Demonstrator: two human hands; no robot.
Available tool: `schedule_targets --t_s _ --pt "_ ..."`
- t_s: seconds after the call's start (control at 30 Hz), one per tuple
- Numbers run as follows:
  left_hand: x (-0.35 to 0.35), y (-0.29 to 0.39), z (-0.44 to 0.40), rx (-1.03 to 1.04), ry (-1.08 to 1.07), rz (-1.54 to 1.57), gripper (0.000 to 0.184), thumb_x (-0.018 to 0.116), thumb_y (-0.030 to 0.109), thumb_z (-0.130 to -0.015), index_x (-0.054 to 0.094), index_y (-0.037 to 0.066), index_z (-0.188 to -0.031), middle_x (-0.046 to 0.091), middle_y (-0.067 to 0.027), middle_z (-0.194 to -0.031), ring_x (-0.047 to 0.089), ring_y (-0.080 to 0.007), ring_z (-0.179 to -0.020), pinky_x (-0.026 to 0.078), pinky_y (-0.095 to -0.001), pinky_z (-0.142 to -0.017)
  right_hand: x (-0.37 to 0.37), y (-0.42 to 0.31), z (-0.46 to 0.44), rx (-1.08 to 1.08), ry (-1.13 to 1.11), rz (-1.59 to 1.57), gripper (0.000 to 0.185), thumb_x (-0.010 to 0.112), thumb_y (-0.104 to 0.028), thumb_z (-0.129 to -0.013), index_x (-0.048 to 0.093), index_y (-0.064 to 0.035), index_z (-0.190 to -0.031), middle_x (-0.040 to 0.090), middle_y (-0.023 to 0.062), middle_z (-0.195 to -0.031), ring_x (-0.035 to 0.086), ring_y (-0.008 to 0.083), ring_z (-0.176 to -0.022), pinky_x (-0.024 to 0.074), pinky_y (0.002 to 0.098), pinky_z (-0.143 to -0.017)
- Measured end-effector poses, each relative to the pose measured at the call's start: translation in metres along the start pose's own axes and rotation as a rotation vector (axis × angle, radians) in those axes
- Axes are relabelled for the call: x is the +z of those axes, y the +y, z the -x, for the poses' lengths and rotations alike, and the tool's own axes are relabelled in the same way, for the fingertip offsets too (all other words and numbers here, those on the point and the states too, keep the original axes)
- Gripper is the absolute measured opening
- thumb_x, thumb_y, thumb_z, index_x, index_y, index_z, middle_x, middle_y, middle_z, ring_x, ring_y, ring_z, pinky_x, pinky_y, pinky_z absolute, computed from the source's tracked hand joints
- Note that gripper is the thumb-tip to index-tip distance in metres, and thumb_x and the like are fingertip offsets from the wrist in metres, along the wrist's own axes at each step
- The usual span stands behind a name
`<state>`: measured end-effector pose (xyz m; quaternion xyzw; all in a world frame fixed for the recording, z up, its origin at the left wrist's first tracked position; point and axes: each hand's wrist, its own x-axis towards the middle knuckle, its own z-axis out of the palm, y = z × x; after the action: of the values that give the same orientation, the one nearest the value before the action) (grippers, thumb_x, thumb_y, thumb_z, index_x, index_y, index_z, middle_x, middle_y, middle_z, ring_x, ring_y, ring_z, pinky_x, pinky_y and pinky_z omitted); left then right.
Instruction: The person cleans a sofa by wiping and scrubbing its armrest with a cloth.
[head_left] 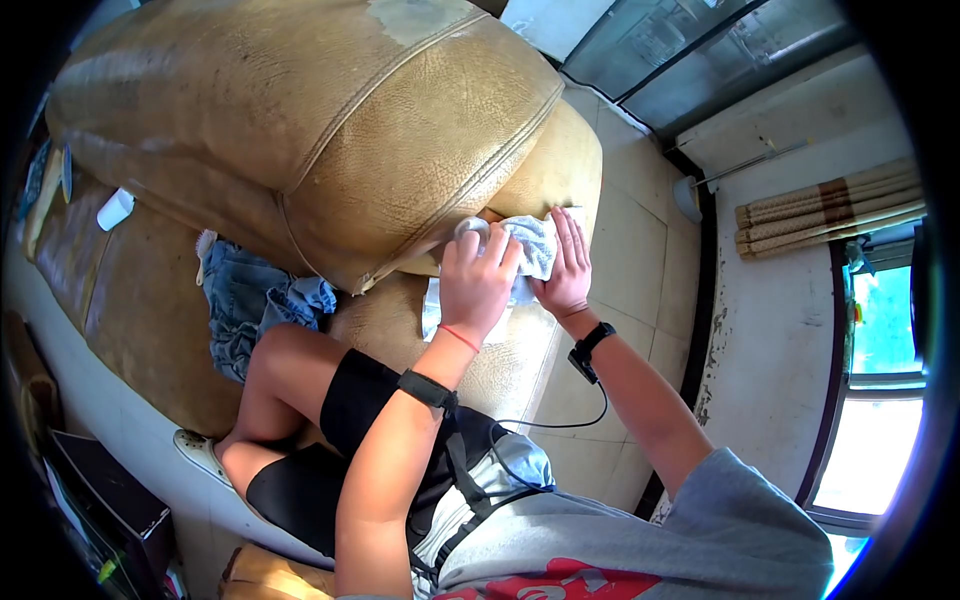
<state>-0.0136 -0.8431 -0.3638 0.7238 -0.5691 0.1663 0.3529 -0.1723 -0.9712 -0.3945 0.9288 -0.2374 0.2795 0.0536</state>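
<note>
A white cloth point(536, 246) is bunched against the end of a tan leather sofa point(420, 150), beside its thick rounded armrest or back. My left hand point(478, 280) has its fingers bent around the cloth's left part, and their tips are partly hidden in the folds. At the cloth's right edge, my right hand point(566, 258) lies flat with fingers stretched out, pressing on the cloth and the sofa's side. Another white sheet or cloth point(432, 312) shows on the seat under my left wrist; I cannot tell its material.
Crumpled blue denim point(250, 300) lies on the seat left of my knee, near a brush point(205, 245). A white cup point(115, 209) rests further left. Tiled floor point(625, 250) runs along the right, with a long-handled tool point(690, 195) by the wall. A cable hangs from my right wrist.
</note>
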Motion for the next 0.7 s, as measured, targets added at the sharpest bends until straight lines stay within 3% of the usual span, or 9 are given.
schedule_targets --t_s 0.27,0.7 --pt "-0.0003 0.0005 -0.001 -0.008 -0.015 -0.004 0.013 0.067 0.014 -0.084 0.072 0.013 -0.096 0.069 -0.001 -0.11 0.058 -0.0245 -0.089 0.05 -0.0386 -0.075 0.0048 -0.0017 0.0 0.055 0.048 -0.036 0.089 0.078 -0.051 -0.082 0.053 0.008 -0.144 0.055 0.0223 -0.154 0.055 0.039 -0.142 0.0405 0.0514 -0.122" --pt "0.0002 0.0005 0.0039 -0.027 -0.019 0.009 0.018 0.067 0.015 -0.086 0.075 0.014 -0.102 0.071 -0.0017 -0.117 0.059 -0.0248 -0.091 0.05 -0.0389 -0.078 0.0012 -0.003 -0.0002 0.05 0.016 -0.061 0.084 0.079 -0.039 -0.082 0.05 0.0087 -0.145 0.052 0.0245 -0.155 0.052 0.0414 -0.144 0.0379 0.0531 -0.123"
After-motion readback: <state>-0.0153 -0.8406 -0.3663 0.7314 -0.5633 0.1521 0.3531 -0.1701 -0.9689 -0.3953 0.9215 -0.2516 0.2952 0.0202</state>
